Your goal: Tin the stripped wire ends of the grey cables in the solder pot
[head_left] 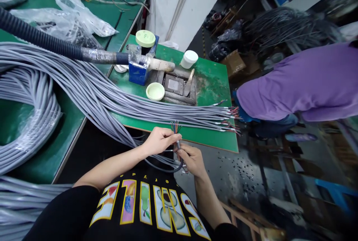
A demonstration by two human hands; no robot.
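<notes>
In front of my chest I hold up the end of a grey cable (pixel 180 165), its fanned coloured wires (pixel 175 126) pointing away from me. The fingers of my left hand (pixel 160 140) pinch it just below the bare wires. Lower on the sheath, my right hand (pixel 192 158) grips the same cable, which bends back beneath the fingers towards the left. Beyond my hands, a thick bundle of grey cables (pixel 156 111) lies across the green bench (pixel 212 136), with stripped wire ends (pixel 233 112) at its right end. Some fingertips are hidden behind the cable.
Behind the bundle are a soldering pot (pixel 175 84), a scraper (pixel 189 83), a pale green lid (pixel 155 91), a white tub (pixel 189 59) and a black extraction hose (pixel 69 51). Coiled cables (pixel 30 110) lie left. A person in purple (pixel 296 84) is at the right.
</notes>
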